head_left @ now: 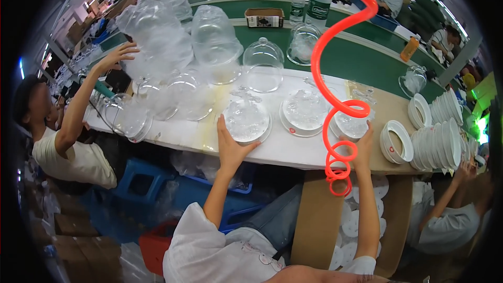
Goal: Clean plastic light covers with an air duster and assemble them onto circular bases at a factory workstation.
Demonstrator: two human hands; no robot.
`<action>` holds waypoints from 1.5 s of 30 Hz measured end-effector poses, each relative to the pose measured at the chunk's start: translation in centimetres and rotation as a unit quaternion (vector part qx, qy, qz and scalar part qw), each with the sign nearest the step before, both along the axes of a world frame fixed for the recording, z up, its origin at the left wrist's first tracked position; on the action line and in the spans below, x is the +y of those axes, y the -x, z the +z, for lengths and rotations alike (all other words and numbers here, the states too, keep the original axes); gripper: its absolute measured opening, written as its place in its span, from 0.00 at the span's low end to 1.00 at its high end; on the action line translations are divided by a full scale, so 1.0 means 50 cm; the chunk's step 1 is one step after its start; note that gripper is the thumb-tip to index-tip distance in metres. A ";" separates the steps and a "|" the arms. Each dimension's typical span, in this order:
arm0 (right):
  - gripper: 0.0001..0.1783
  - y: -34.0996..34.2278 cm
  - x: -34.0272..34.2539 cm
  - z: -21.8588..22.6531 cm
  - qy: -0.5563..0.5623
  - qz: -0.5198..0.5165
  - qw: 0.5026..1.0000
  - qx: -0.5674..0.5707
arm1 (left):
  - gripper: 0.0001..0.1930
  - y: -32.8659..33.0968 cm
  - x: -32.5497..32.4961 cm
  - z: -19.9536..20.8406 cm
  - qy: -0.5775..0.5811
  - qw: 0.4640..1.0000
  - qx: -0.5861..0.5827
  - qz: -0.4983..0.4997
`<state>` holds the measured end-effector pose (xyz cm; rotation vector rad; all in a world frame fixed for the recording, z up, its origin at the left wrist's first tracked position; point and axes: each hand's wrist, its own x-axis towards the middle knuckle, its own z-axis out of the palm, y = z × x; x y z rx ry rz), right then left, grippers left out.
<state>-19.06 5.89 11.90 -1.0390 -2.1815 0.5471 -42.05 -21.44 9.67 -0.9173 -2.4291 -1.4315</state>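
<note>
Three round white bases with clear, glittering ornaments on top stand in a row on the white table in front of me. My left hand [233, 147] grips the near left edge of the left base [245, 120], its thumb and forefinger spread along the rim. Around the right base [352, 124], my right hand [361, 148] curves in from the right side; a red coiled hose [335, 106] hangs in front and partly hides it. Between them sits the middle base [303, 112], which neither hand touches. A clear dome [263, 65] with a knob stands behind the left base.
More domes, some bagged in plastic [157, 31], crowd the left, where a co-worker's hand [118, 56] reaches in. White rings [436, 144] are stacked at right. A cardboard box [322, 220] of white discs is below the table edge. Bottles [319, 2] stand beyond the green belt.
</note>
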 end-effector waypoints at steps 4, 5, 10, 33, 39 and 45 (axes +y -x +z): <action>0.49 0.004 -0.012 0.013 0.006 -0.011 1.000 -0.002 | 0.63 0.003 -0.002 0.002 0.011 1.000 0.017 0.007; 0.49 0.002 -0.020 0.012 0.006 -0.011 1.000 -0.002 | 0.63 0.001 -0.004 0.002 0.010 1.000 0.009 0.006; 0.31 -0.017 -0.087 0.024 -0.104 -0.034 0.994 -0.022 | 0.62 0.004 -0.003 -0.002 0.010 1.000 0.019 -0.001; 0.36 0.141 -0.078 -0.009 0.207 0.331 0.912 -0.124 | 0.61 0.015 -0.042 -0.005 -0.025 0.999 -0.028 -0.013; 0.28 0.133 -0.085 -0.003 0.329 0.298 0.896 -0.028 | 0.61 0.029 -0.050 -0.009 -0.021 1.000 -0.020 0.002; 0.19 0.054 -0.049 0.024 0.301 0.265 0.916 -0.005 | 0.53 0.043 -0.065 -0.012 -0.063 0.992 -0.069 -0.088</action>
